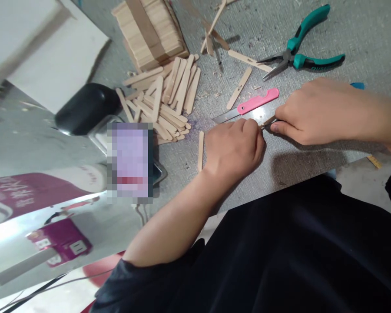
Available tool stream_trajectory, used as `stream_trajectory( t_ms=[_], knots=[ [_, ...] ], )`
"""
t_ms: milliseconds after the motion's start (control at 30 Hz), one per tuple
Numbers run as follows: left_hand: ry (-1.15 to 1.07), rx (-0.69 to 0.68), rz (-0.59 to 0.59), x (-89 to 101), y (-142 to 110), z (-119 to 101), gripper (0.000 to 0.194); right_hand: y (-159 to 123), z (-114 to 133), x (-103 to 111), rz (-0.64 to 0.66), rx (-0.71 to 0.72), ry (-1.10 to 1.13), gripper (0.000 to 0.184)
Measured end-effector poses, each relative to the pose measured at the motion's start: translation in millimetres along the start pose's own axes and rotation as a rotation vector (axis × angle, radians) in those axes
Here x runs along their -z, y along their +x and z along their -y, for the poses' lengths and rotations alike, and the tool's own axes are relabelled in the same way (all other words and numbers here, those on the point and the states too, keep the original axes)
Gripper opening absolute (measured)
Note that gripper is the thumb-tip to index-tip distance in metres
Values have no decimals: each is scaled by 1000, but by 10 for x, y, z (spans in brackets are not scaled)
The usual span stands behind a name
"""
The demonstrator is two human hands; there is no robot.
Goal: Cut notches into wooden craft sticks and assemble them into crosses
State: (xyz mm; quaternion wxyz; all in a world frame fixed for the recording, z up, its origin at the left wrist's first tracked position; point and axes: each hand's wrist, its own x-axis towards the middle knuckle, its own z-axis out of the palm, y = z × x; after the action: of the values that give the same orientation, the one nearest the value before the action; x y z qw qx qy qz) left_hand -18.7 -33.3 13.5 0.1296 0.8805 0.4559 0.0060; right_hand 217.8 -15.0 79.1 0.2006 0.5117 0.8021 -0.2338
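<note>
My left hand (236,141) is closed in a fist low on the table; whatever its fingers hold is hidden beneath them. My right hand (301,115) pinches a thin, dark metal tool (269,123) whose tip meets the left fingers; its exact kind is hard to make out. Just beyond both hands lies a pink-handled folding knife (257,101) with its blade out. Two craft sticks with small holes, one slanted (239,88) and one (244,57) under the pliers' tips, rest past the knife. Another craft stick (200,150) lies left of my left hand.
Teal-handled long-nose pliers (287,55) lie with jaws apart at the back right. Loose craft sticks (169,98) are heaped near a banded bundle (146,30). On the left are a black rounded object (86,106), a blurred-out screen (132,158) and a purple power socket (63,241).
</note>
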Motion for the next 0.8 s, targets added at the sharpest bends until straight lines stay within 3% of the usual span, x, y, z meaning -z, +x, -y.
stream_trajectory(
  t_ms=[367,800],
  knots=[
    [-54,-33,33,35,16,3,30,1,23,-34,-15,18,-66,69],
    [-45,6,54,45,34,26,30,-60,136,-42,-65,-10,-7,56]
  ],
)
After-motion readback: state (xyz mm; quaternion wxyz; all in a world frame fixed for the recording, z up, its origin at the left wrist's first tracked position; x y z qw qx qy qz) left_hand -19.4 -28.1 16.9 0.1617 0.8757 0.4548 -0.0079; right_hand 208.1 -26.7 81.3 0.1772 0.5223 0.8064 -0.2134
